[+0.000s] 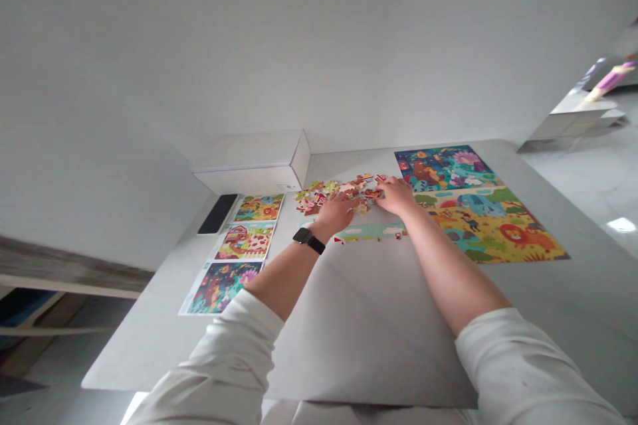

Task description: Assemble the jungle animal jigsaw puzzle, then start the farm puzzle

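Loose puzzle pieces (363,184) lie heaped on the table beneath and between my hands. My left hand (339,211), with a black watch on its wrist, rests on the left part of the heap, its fingers apart. At the heap's right side is my right hand (395,195), its fingertips down among the pieces; whether it grips one is too small to tell. A joined strip of pale green and blue pieces (369,232) lies just nearer than the heap, partly behind my left hand. One small red piece (338,240) touches or lies by its lower edge.
Two assembled puzzles, a dark blue one (448,167) and a yellow one (498,226), lie at the right. At the left are a sheet with three pictures (244,241) and a black phone (218,214). A white box (254,163) stands at the back left by the wall.
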`<state>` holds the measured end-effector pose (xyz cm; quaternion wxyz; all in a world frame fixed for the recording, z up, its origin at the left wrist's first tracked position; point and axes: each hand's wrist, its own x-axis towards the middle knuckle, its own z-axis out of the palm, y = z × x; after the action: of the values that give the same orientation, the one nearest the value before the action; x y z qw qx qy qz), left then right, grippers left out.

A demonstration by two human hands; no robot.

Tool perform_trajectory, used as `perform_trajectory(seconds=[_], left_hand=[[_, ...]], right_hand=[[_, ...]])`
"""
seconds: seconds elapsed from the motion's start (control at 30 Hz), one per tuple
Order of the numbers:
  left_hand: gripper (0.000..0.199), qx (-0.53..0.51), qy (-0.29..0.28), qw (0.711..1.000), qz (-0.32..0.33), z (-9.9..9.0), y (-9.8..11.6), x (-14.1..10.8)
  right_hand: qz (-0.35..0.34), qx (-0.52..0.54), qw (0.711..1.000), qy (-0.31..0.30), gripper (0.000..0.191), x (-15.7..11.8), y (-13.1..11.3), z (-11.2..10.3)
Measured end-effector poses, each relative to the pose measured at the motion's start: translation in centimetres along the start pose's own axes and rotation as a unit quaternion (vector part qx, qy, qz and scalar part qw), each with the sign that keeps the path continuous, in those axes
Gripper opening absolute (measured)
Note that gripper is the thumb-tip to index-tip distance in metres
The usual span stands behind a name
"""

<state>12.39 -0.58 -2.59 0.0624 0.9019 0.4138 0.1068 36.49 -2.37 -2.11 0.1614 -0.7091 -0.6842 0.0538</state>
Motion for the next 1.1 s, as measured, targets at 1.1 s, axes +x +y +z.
perform_trajectory(seconds=[1.1], left_hand=[[0.043, -0.663, 0.127, 0.712, -0.195, -4.2, -1.4, -10.8]], right_hand=[[-0.046, 0.356, 0.933, 0.024, 0.025, -9.5, -9.6, 1.4]])
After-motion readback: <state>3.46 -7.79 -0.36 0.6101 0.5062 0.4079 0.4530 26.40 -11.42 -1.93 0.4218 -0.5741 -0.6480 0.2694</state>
